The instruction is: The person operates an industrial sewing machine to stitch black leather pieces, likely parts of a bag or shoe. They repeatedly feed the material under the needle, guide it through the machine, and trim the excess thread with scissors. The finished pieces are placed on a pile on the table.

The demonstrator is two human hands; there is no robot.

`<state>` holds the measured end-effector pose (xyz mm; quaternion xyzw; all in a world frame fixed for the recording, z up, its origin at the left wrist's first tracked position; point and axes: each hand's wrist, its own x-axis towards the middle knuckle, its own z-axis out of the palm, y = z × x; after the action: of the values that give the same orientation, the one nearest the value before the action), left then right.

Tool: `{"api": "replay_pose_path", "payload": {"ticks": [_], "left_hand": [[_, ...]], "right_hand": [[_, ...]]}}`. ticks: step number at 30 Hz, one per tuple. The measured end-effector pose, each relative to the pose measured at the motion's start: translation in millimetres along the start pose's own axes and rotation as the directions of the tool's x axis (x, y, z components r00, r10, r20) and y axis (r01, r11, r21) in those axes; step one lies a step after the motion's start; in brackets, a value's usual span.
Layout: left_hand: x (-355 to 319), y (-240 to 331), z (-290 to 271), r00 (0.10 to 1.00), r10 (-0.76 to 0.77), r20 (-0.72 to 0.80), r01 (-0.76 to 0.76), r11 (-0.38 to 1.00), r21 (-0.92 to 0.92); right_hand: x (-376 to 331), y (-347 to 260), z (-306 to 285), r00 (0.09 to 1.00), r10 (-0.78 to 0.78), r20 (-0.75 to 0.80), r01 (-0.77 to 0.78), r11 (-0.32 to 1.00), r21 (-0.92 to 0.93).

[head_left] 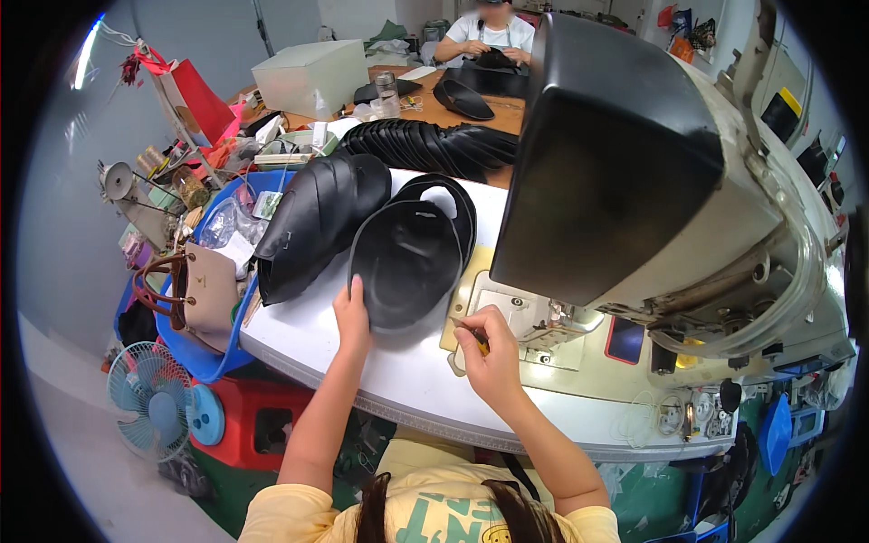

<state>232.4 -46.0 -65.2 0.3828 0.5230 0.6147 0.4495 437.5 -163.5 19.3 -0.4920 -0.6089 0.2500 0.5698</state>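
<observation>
My left hand [352, 317] rests on the near left edge of a black leather bag panel [405, 264], fingers pressed on it. The panel is rounded with a handle cut-out and lies flat on the white sewing table [308, 339]. Fingers of my right hand [489, 348] pinch a small yellow-handled tool [478, 338], just right of the panel's near edge and in front of the sewing machine's needle plate [516, 312]. To the left of the panel lies a stack of black leather pieces [312, 217].
The large sewing machine head [634, 172] fills the right. A fanned row of black pieces [425, 145] lies behind. Blue bins [213, 271], a tan handbag [195, 290], a small fan [149, 398] and clutter stand left. Another person [489, 36] works at a far wooden table.
</observation>
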Motion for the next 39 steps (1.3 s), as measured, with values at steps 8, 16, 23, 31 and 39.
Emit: {"api": "replay_pose_path", "payload": {"ticks": [8, 16, 23, 31, 39], "left_hand": [[42.7, 24.5, 28.2, 0.753, 0.654, 0.075, -0.597, 0.631, 0.495], [95.4, 75.9, -117.2, 0.614, 0.753, 0.236, -0.484, 0.123, 0.866], [107.1, 115.9, -156.1, 0.595, 0.592, 0.543, -0.652, -0.039, 0.758], [-47.7, 149.2, -54.2, 0.211, 0.738, 0.641, -0.875, -0.149, 0.46], [-121.8, 113.0, 61.0, 0.05, 0.783, 0.62, -0.999, 0.031, 0.041]], "right_hand": [[-15.9, 13.3, -14.3, 0.996, 0.083, 0.025, -0.081, 0.995, -0.063], [-19.3, 19.8, -14.8, 0.977, 0.179, 0.12, -0.18, 0.984, -0.001], [-23.6, 19.9, -6.1, 0.977, 0.138, 0.163, -0.137, 0.99, -0.014], [-29.2, 3.4, -10.9, 0.978, 0.121, 0.168, -0.147, 0.978, 0.151], [-45.2, -37.8, -89.3, 0.961, 0.271, -0.05, -0.247, 0.927, 0.281]]}}
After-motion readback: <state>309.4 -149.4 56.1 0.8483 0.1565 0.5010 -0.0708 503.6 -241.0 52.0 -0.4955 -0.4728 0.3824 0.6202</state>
